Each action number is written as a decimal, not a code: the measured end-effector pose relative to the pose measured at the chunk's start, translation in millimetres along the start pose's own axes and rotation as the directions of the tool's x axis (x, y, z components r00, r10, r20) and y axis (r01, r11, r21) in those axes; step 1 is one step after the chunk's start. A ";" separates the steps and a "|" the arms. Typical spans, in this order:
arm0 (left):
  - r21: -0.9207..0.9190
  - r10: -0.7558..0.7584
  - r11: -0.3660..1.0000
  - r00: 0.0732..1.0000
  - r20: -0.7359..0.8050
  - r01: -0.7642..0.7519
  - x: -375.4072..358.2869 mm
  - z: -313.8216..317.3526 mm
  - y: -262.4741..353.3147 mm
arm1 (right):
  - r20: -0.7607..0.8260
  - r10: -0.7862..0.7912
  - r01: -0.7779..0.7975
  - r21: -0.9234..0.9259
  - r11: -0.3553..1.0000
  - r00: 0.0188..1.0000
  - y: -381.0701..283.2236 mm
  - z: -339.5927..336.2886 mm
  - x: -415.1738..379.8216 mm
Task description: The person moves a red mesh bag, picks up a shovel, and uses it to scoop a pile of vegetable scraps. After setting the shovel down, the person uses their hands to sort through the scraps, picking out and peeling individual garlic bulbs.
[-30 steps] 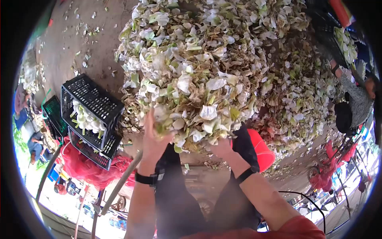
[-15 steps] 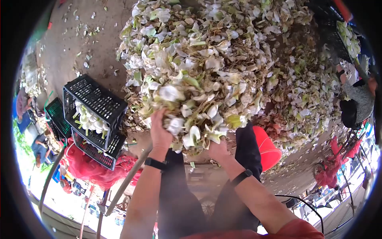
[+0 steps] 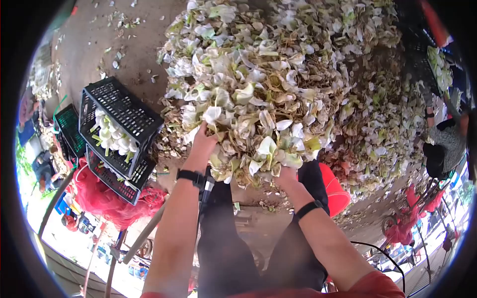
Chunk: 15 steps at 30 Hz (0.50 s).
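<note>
In front of my knees lies a big heap of leafy scraps [image 3: 258, 94], white, pale green and brown, like peelings or outer leaves. My left hand [image 3: 201, 145] is at the near left edge of the heap, thumb apart from the fingers, whose tips reach in among the scraps beside a white piece [image 3: 212, 114]. At the near right edge, my right hand [image 3: 286, 179] is against the underside of the scraps, its fingers hidden beneath them. Between the hands, a curled white leaf [image 3: 267, 146] stands up from the heap.
Black plastic crates [image 3: 121, 107] stand at left, one holding white, green-tipped vegetables [image 3: 115, 136]. Red netting [image 3: 112, 198] lies below them. A red bucket [image 3: 337, 193] sits beside my right knee. Another person [image 3: 447, 144] is at far right near a filled crate [image 3: 439, 67].
The view has shifted slightly. My left hand has moved a little up along the heap's edge, and the scraps near it have shifted. My right hand stays at the near right edge.
</note>
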<state>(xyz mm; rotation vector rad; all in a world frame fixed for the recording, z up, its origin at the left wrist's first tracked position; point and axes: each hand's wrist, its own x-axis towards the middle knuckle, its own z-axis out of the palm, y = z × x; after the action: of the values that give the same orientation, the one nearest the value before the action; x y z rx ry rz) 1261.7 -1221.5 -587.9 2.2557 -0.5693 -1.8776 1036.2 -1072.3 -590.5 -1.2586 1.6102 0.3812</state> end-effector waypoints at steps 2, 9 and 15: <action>-0.153 0.076 0.986 0.996 0.050 -0.067 -34.2 -7.2 19.9 | -0.083 -0.041 0.057 0.205 0.977 0.996 8.8 -13.9 -11.3; 0.487 0.476 0.818 0.836 -0.272 -0.307 -86.8 0.2 31.2 | -0.116 0.281 -0.136 0.663 0.736 0.953 -9.2 -51.3 -57.7; 0.834 0.654 0.461 0.751 -0.087 -0.304 -77.0 58.0 17.6 | -0.360 0.169 0.035 0.498 0.867 0.918 -31.6 -73.2 -90.9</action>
<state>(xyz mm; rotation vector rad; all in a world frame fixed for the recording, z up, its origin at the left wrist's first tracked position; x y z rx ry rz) 1190.9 -1201.2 -523.2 2.3557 -2.0335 -0.8509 1020.5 -1090.5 -472.0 -0.9092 1.9365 -0.2637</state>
